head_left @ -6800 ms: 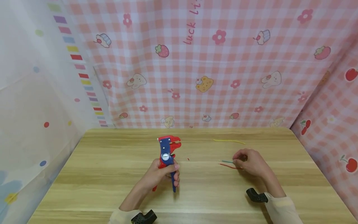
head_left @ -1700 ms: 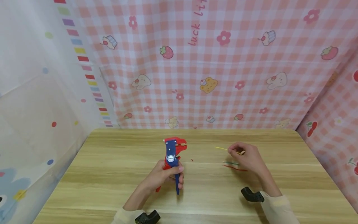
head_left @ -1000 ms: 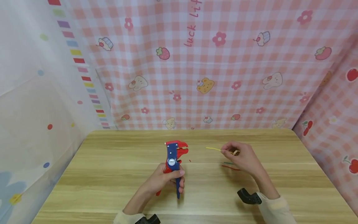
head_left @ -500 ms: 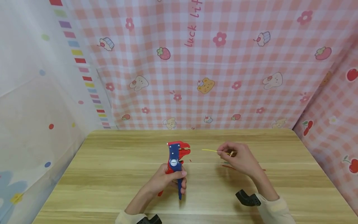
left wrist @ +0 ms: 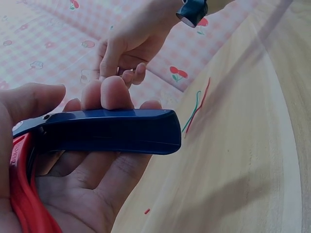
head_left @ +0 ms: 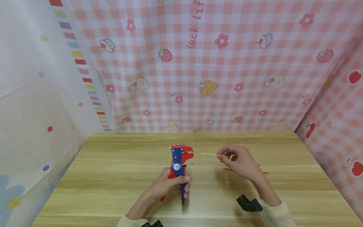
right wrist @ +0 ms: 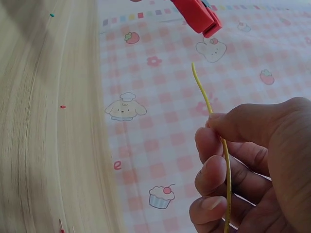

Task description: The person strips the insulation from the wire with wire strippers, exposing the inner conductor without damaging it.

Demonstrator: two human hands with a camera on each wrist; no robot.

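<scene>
My left hand (head_left: 167,185) holds a red and blue wire stripper (head_left: 177,161) upright by its handles, its jaws apart and pointing right. In the left wrist view, the fingers curl round the blue handle (left wrist: 112,131). A thin yellow wire (head_left: 208,154) is pinched between thumb and fingers of my right hand (head_left: 237,160). Its free end points left, a short gap from the stripper's jaws. The right wrist view shows the rest of the yellow wire (right wrist: 227,170) running down along the curled fingers. The stripper's red jaw tip (right wrist: 206,24) is above the wire's end.
Beneath the right hand a red wire (head_left: 265,172) and a green wire (left wrist: 197,104) lie side by side on the wooden table (head_left: 113,176). A tiny red scrap (head_left: 192,163) lies right of the stripper, and a small green scrap (right wrist: 52,15) shows too. Patterned curtains (head_left: 181,69) surround the table.
Earlier my right hand was at the green wire, with the yellow wire lying on the table. It then took the yellow wire and carried it left. The stripper has shifted slightly right.
</scene>
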